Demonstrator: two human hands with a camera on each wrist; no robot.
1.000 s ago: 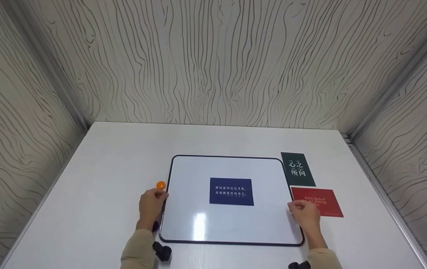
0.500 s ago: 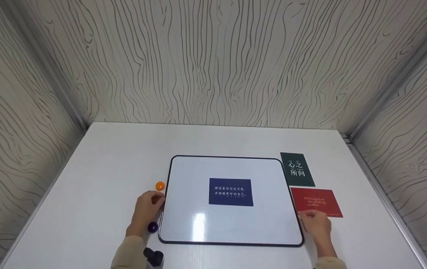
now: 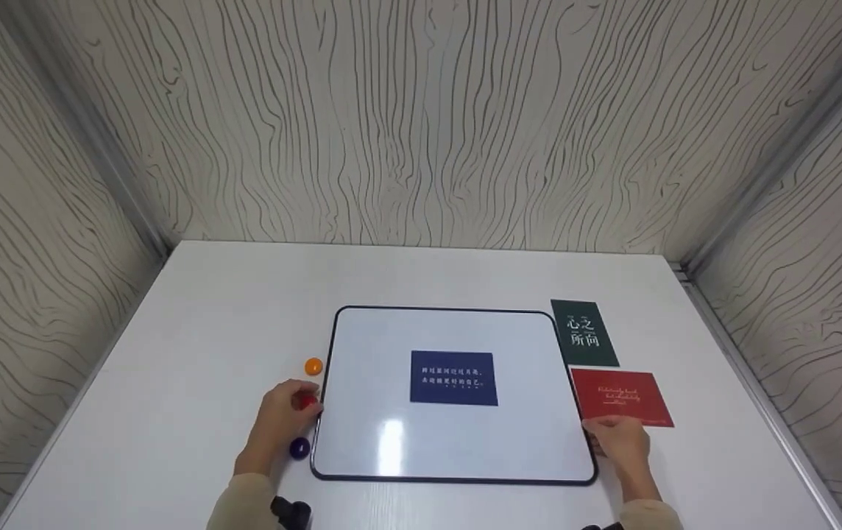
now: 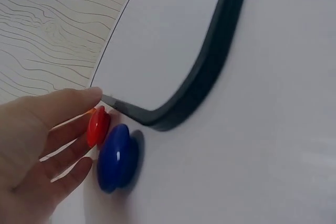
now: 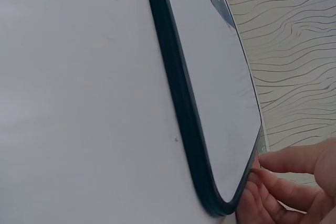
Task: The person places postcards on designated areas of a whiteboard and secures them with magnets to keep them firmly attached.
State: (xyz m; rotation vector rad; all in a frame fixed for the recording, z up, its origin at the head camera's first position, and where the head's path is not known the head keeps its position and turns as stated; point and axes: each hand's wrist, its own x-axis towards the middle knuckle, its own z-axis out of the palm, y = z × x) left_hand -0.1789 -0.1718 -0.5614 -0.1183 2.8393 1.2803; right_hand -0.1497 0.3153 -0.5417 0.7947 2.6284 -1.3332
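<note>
A whiteboard [image 3: 362, 338] with a black rim lies flat on the table, a dark blue card [image 3: 454, 378] on its middle. Around a small red round magnet [image 3: 308, 400] beside the left rim, the left hand [image 3: 274, 423] holds its fingers loosely apart. In the left wrist view, one fingertip is close to the board's corner and other fingers lie behind the red magnet [image 4: 98, 126]. A blue round magnet [image 4: 118, 158] sits nearer the wrist. Thumb and fingertips of the right hand [image 3: 623, 438] are at the right rim; I see nothing held there.
An orange round magnet [image 3: 313, 366] lies beyond the left hand. Right of the board are a green card [image 3: 585, 333] and a red card [image 3: 621, 397], the latter partly behind the right hand. Patterned panels [image 3: 421, 125] stand behind and at both sides of the white table [image 3: 230, 316].
Both hands have shifted toward the near side along the board's rims. The left hand has left the orange magnet's side, and the red magnet has come into view between its fingers.
</note>
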